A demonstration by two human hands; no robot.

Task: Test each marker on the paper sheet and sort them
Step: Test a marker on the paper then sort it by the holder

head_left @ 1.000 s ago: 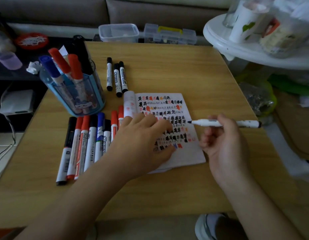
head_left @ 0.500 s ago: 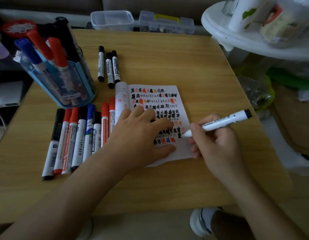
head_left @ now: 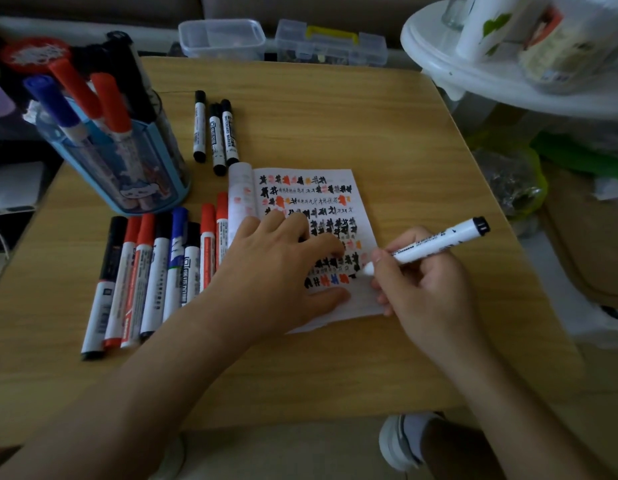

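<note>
Markers [head_left: 144,278] lie in a row on the left; light and round, they could roll. Left hand [head_left: 276,271] lies spread flat on the thin paper sheet [head_left: 335,181], which looks slippy. Right hand [head_left: 428,292] pinches a white marker [head_left: 442,241] low on its hard body, tip at the sheet.

one head-worn view looks forward and down, close over the wooden table [head_left: 335,109].
</note>
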